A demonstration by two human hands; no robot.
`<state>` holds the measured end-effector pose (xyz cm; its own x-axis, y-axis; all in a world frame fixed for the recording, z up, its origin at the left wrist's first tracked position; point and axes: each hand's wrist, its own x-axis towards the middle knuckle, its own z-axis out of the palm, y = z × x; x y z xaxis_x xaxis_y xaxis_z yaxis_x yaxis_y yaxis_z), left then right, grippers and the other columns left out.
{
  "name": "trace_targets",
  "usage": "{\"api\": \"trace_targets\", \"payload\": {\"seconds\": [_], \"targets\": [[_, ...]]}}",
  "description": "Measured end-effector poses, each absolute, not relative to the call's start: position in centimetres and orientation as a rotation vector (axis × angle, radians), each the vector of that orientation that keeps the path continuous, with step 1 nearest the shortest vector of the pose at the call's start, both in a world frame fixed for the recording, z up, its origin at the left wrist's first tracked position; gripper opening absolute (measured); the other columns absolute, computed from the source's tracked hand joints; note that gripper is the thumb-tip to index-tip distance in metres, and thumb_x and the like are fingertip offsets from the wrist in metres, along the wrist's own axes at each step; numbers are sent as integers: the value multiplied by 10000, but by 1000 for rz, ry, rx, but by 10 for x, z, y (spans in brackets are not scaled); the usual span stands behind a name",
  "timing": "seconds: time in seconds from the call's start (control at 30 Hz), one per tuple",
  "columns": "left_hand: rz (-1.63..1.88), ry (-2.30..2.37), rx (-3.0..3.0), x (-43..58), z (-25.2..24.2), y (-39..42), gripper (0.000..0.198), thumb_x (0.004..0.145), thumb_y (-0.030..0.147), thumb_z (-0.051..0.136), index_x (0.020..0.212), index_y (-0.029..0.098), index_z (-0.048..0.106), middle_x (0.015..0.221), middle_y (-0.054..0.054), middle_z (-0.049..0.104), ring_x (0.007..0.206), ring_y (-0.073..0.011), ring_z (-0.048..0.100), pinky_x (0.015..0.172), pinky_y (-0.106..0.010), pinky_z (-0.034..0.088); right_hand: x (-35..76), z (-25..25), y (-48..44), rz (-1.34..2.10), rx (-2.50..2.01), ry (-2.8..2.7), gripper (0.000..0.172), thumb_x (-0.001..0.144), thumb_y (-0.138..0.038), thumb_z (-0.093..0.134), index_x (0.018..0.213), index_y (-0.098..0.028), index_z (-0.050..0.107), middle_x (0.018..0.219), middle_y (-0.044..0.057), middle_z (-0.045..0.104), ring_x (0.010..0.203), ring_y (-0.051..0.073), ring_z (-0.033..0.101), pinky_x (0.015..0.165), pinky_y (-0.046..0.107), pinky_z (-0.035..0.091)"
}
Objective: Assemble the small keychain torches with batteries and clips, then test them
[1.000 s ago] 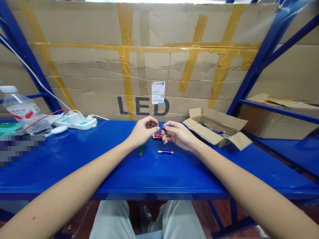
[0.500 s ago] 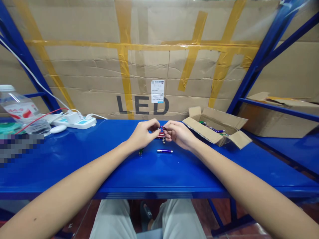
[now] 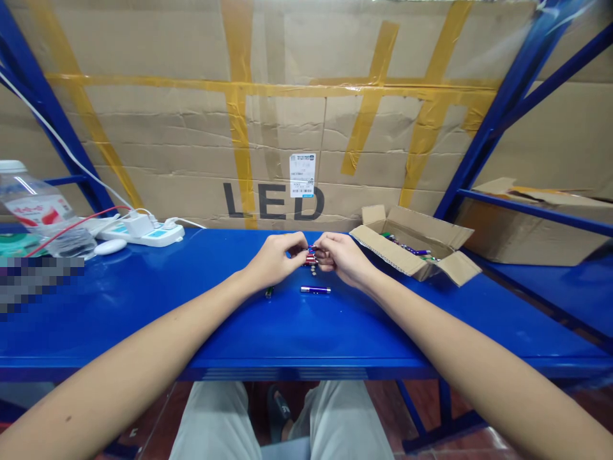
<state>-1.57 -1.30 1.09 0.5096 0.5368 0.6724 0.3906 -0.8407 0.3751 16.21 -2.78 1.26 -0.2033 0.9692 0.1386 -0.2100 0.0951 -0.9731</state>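
My left hand (image 3: 276, 259) and my right hand (image 3: 345, 259) meet above the blue table, both with fingers closed in a pinch. Between their fingertips is a small purple penlight part (image 3: 311, 247), mostly covered by the fingers. Just below the fingertips lie red penlights (image 3: 311, 259), partly hidden by my hands. Several small round silver button cells (image 3: 313, 271) lie in front of them. Nearer to me, a purple penlight (image 3: 315, 290) with silver ends rests crosswise on the table. A dark green penlight (image 3: 269, 292) lies by my left wrist, partly hidden.
An open cardboard box (image 3: 416, 246) holding several penlights stands to the right. On the left are a white power strip (image 3: 160, 236) with cables, a white oval object (image 3: 110, 247) and a plastic bottle (image 3: 45, 211). A large taped carton (image 3: 191, 140) backs the table (image 3: 306, 335).
My fingers have shifted only slightly around the small part, with the right fingers curled a little closer. The penlights and button cells on the table stay where they were.
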Motion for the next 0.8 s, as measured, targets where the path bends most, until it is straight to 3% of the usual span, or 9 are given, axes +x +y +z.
{"api": "trace_targets", "payload": {"seconds": [0.2,0.5,0.63,0.8], "targets": [[1207,791,2600,-15,11,-16,74,861,173,578,787,179,578,723,19,632,668,-114,575,653,-235,443,166,7,-25,1124,-926,-1473,192,733,-235,566,618,-211,413,476,-79,354,436,72,294,435,221,231],[1150,669,2924,-17,4,-8,120,948,178,483,889,184,587,866,-54,661,843,-180,622,760,-298,489,170,8,-28,304,-1111,-2096,123,806,-190,472,684,-196,458,634,-14,533,611,128,447,588,266,309],[1233,769,2809,-19,10,-8,85,933,180,505,935,188,589,891,-47,690,845,-174,649,778,-304,505,186,20,-26,270,-1176,-2199,133,868,-229,461,769,-184,537,712,14,602,663,145,519,624,265,363],[1157,887,2586,-25,18,-8,202,882,165,539,1066,193,617,951,-32,744,874,-164,696,820,-298,525,214,33,-25,600,-1449,-2401,42,822,-183,508,810,-187,548,737,15,638,572,132,584,539,241,393]]}}
